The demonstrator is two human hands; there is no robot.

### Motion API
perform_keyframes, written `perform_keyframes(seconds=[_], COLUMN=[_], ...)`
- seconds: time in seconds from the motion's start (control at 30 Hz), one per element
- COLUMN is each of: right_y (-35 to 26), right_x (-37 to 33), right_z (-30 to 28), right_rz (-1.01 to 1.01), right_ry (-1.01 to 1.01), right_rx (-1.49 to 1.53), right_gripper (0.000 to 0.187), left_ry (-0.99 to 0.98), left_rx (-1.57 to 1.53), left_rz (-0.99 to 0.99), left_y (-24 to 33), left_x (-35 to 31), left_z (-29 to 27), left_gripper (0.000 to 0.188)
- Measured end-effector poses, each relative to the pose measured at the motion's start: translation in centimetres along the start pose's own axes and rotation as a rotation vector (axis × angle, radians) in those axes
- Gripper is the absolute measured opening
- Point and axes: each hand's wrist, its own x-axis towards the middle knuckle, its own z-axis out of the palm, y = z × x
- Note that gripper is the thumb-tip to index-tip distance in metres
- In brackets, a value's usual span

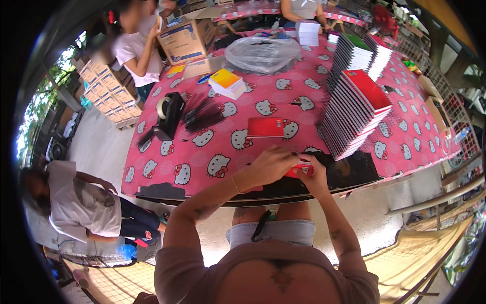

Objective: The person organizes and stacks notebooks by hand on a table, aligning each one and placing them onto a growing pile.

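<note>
Head view, looking down: a broad tabletop point(195, 158) wrapped in pink cloth printed with white cat faces fills the middle. Off its left side, brown cartons point(106, 93) are piled on a pallet, with a co-worker in a pale pink top point(142, 53) near them, beside an open cardboard box point(185, 43) on the far left part of the cloth; a second co-worker in a white shirt point(83, 195) is farther down the left side. A crumpled clear plastic bag point(263, 54) lies right of the box. On the right stands a tall, leaning stack of red-covered notebooks point(349, 121), its sides ridged with dark bindings, and behind it a stack of green-covered notebooks point(352, 53). Black sheeting point(352, 169) covers part of the near edge. Left of centre sits a black tape dispenser point(169, 119), with loose bundles of thin black strands point(202, 114) next to it and a short yellow-topped stack of booklets point(228, 83) beyond. One red notebook point(266, 127) lies flat just ahead of the hands. Smaller still, a red booklet point(298, 171) is held over the near edge: the right hand's point(316, 178) fingers are clamped on it, thumb across its cover, while the left hand's point(276, 164) fingers bend together at its upper edge; whether they grip it, I cannot tell.
</note>
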Motion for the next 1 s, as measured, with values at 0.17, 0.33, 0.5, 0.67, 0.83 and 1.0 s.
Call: perform_keyframes(seconds=[0.17, 0.33, 0.5, 0.67, 0.83, 1.0], right_y=[0.4, 1.2, 0.6, 0.9, 0.8, 0.7], right_x=[-1.5, -1.0, -0.8, -0.4, -0.4, -0.3], right_z=[1.6, 1.8, 2.1, 2.8, 2.7, 2.7], right_rz=[0.206, 0.215, 0.258, 0.216, 0.195, 0.216], right_ry=[0.057, -0.026, -0.065, -0.202, -0.220, -0.196], right_rx=[0.237, 0.345, 0.404, 0.334, 0.338, 0.319], right_gripper=[0.047, 0.035, 0.021, 0.028, 0.029, 0.027], left_ry=[0.229, 0.179, 0.273, 0.413, 0.509, 0.377], left_rx=[0.397, 0.665, 0.580, 0.597, 0.215, -0.339], left_rz=[-0.670, -0.594, -0.524, -0.503, -0.443, -0.533], left_y=[-16.1, -18.7, -17.4, -15.8, -10.3, -0.9], left_x=[-10.3, -13.3, -14.0, -13.0, -10.2, -8.4], left_z=[-5.8, -4.4, -3.8, -4.2, -4.2, -2.3], left_gripper=[0.017, 0.024, 0.019, 0.019, 0.017, 0.017])
